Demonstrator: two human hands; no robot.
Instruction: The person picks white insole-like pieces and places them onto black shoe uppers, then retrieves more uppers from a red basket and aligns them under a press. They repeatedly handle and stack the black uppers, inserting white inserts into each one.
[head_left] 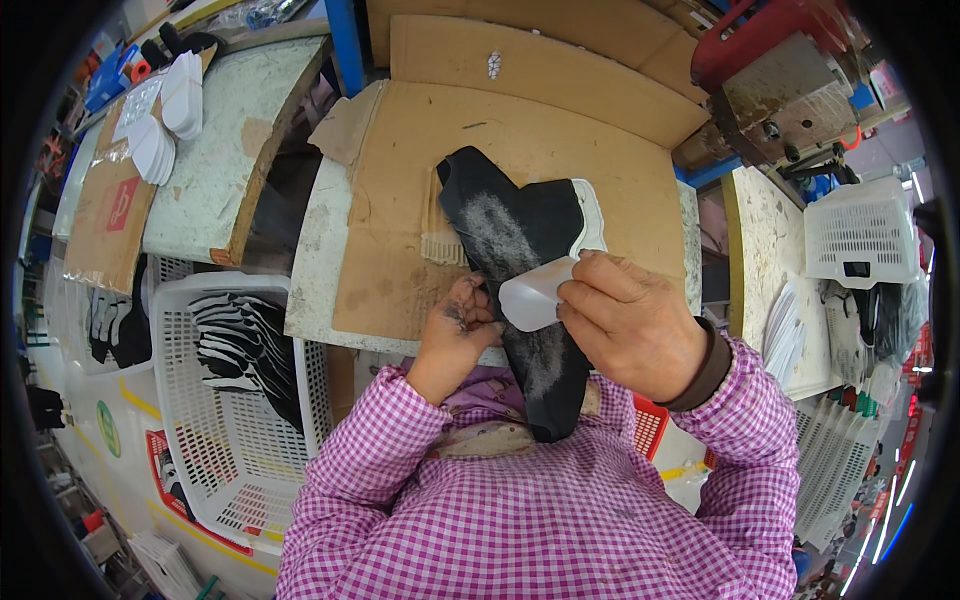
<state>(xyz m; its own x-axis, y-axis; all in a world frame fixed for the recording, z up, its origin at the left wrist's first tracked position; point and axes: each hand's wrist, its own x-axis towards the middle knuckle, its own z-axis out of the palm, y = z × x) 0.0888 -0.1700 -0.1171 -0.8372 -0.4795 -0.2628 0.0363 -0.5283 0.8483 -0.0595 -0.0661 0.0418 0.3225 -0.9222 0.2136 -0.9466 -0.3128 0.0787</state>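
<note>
A black fabric piece point(545, 220), shaped like a flat shoe upper, lies partly on the cardboard, its lower end hanging over the table edge against my body. Greyish rough patches run along it, and a white layer shows at its right edge. My left hand point(458, 332), smudged dark at the fingers, pinches its left edge. Between thumb and fingers, my right hand point(632, 322) holds a thin white rounded sheet point(530, 300), curled and raised over the middle of the black piece. Whether the sheet touches the fabric there, I cannot tell.
Cardboard point(400, 220) covers the worktable. To the left stands a white basket point(240, 465) with several black-and-white pieces point(245, 345); beyond it, white rounded sheets point(152, 150) lie on a side table. A red-and-metal machine point(775, 90) stands at far right, near another white basket point(862, 230).
</note>
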